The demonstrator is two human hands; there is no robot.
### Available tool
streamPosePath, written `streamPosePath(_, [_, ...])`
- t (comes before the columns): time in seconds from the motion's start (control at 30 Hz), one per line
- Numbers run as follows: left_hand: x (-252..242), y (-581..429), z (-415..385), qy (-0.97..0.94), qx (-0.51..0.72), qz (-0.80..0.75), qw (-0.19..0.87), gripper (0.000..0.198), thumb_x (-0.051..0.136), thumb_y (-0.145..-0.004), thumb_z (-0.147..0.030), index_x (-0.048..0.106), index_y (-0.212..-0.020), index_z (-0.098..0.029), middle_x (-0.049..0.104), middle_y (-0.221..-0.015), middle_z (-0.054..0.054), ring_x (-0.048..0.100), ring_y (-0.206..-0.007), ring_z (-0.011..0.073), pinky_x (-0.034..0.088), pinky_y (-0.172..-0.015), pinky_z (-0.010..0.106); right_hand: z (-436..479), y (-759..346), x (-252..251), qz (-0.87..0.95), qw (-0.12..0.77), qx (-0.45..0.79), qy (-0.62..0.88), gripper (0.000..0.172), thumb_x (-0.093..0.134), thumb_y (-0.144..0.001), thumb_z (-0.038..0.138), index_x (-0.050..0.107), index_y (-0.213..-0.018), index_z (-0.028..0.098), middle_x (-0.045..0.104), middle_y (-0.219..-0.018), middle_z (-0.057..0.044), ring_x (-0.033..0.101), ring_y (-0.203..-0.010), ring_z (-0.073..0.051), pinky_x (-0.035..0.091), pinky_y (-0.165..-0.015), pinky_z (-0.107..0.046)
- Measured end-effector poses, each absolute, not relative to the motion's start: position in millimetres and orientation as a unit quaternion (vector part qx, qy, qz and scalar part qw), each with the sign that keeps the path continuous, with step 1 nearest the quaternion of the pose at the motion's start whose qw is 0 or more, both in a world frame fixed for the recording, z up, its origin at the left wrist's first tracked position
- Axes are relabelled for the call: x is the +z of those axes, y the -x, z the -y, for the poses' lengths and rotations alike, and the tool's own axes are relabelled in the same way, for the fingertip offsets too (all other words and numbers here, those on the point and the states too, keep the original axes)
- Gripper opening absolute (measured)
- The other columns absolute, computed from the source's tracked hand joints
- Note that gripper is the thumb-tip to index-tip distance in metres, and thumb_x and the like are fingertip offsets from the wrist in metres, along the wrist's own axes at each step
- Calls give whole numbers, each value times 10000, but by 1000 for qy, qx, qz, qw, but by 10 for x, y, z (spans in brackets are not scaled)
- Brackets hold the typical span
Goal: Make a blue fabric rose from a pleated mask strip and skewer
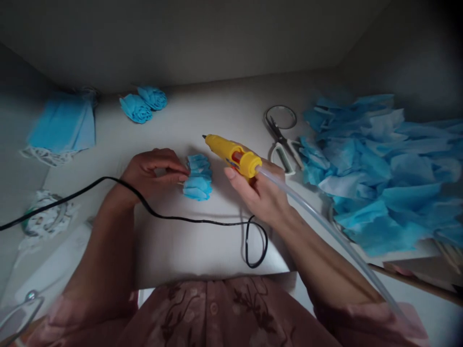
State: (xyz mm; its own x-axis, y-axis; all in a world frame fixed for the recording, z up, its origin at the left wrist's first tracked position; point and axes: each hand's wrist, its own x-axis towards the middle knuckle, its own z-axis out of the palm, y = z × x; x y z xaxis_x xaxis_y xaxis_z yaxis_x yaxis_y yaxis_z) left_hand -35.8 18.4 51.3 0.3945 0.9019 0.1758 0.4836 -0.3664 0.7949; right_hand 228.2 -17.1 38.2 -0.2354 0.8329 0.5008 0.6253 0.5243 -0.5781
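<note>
My left hand point(154, 171) pinches a folded blue fabric flower point(198, 177) that rests on the white table point(188, 241). My right hand point(258, 190) grips a yellow glue gun point(233, 154), its nozzle pointing left just above and right of the flower. A long clear glue stick point(325, 226) juts from the gun's back along my right forearm. The gun's black cord point(170, 217) runs across the table under my left arm and loops near my right wrist.
Two finished blue flowers point(142, 103) lie at the back. A stack of blue fabric point(63, 125) sits at far left. A big heap of blue fabric pieces point(383, 164) fills the right side. Scissors point(284, 142) lie beside that heap.
</note>
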Motion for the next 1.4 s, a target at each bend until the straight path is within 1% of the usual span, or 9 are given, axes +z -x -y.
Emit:
streamPosePath(0.1, [562,321,-163,-809,286,-409,311,279,756,-879,-588,809,-813,-323,738,-745,14,637,-670,158,524,-710,323,175,-2286,390,778,406,106,468,521,434,-1068,538,748,-1247,162,818,-1036,-114,784,-940,-239,632,-858,-339])
streamPosePath(0.2, [570,320,-159,-855,239,-369,275,405,717,-906,-634,805,-910,-238,761,-831,34,648,-724,146,519,-758,291,175,-2294,393,779,403,88,473,505,437,-1067,539,744,-1252,183,809,-920,-88,778,-874,-222,626,-840,-319])
streamPosePath(0.33, [538,358,-165,-897,179,-365,175,523,633,-928,-706,806,-982,-215,752,-872,39,651,-783,161,474,-792,305,165,-2300,379,778,418,67,464,511,420,-1073,540,756,-1185,171,804,-918,-90,776,-873,-208,617,-800,-293])
streamPosePath(0.53, [405,353,-203,-904,101,-403,101,408,569,-1021,-538,831,-998,-226,751,-906,63,653,-830,202,417,-847,353,157,-2301,368,776,417,79,466,519,406,-1075,548,752,-1175,174,810,-1018,-100,774,-955,-208,602,-849,-288])
streamPosePath(0.67, [335,310,-223,-900,74,-421,81,322,555,-1013,-425,830,-1018,-258,751,-912,48,656,-859,199,412,-830,329,150,-2293,369,769,422,78,474,502,423,-1068,546,761,-1151,184,806,-980,-103,771,-914,-214,596,-798,-289])
streamPosePath(0.83, [343,301,-242,-906,52,-407,105,305,565,-980,-412,826,-966,-254,753,-901,43,655,-845,201,431,-810,319,140,-2295,358,767,421,95,475,501,450,-1057,547,780,-1079,170,787,-881,-111,771,-912,-242,606,-846,-323])
streamPosePath(1.07, [393,343,-214,-907,68,-351,222,296,602,-955,-417,800,-913,-200,719,-817,45,619,-736,154,436,-742,261,135,-2299,337,764,411,103,487,554,424,-1054,587,734,-1260,178,807,-1118,-126,772,-1005,-255,601,-863,-346])
streamPosePath(1.27, [444,253,-178,-842,60,-471,256,314,686,-839,-472,725,-979,-193,618,-678,-18,552,-620,145,431,-676,264,96,-2313,263,780,378,86,491,560,433,-1049,580,644,-1415,212,797,-1206,-107,769,-1013,-257,594,-872,-364])
streamPosePath(1.4, [521,279,-155,-799,102,-502,315,392,748,-741,-531,714,-961,-209,628,-720,-14,585,-684,166,475,-688,277,74,-2313,230,793,356,81,488,595,396,-1057,597,626,-1440,204,787,-1225,-111,762,-1032,-262,576,-883,-358])
